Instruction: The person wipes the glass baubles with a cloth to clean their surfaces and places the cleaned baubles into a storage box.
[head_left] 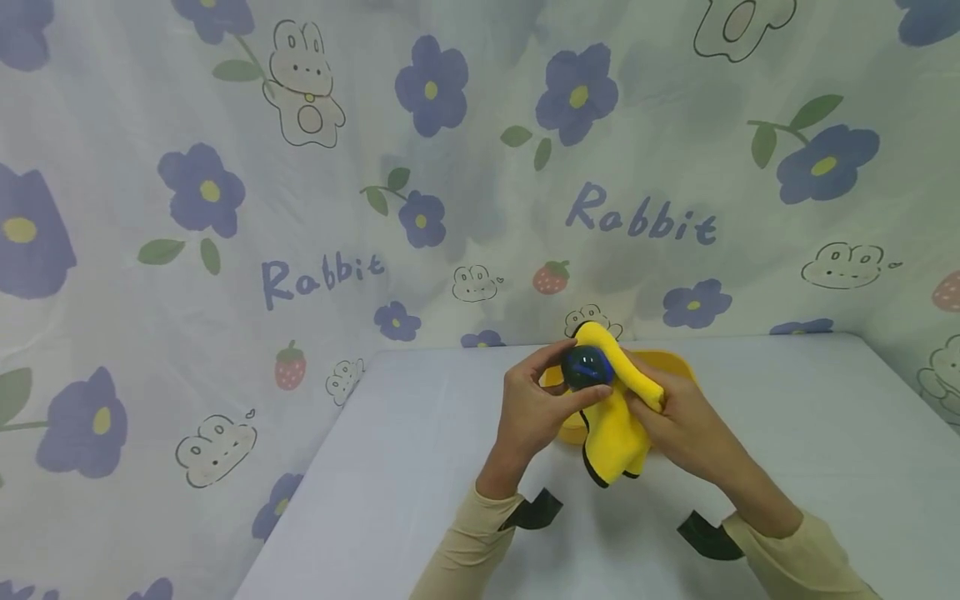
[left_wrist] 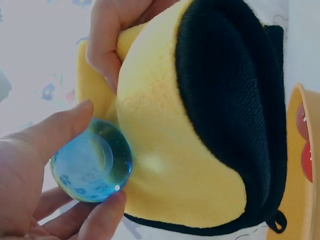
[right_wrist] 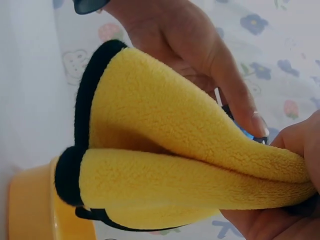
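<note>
A shiny blue glass ball [head_left: 585, 367] sits between the thumb and fingers of my left hand [head_left: 527, 410], which pinches it from the side. In the left wrist view the ball [left_wrist: 91, 161] looks see-through, with the thumb on top and fingertips below. My right hand [head_left: 692, 421] grips a yellow plush cloth [head_left: 613, 437] with black edging, bunched between thumb and fingers. The cloth drapes down and lies right against the ball's side. In the right wrist view the folded cloth [right_wrist: 150, 175] hides most of the ball.
Behind the hands, a yellow tub [head_left: 675, 360] stands on the white table [head_left: 405, 467]. Red round things [left_wrist: 307, 161] show inside it in the left wrist view. A curtain [head_left: 480, 167] printed with flowers and rabbits hangs behind. Dark bands [head_left: 534, 510] stick out at both wrists.
</note>
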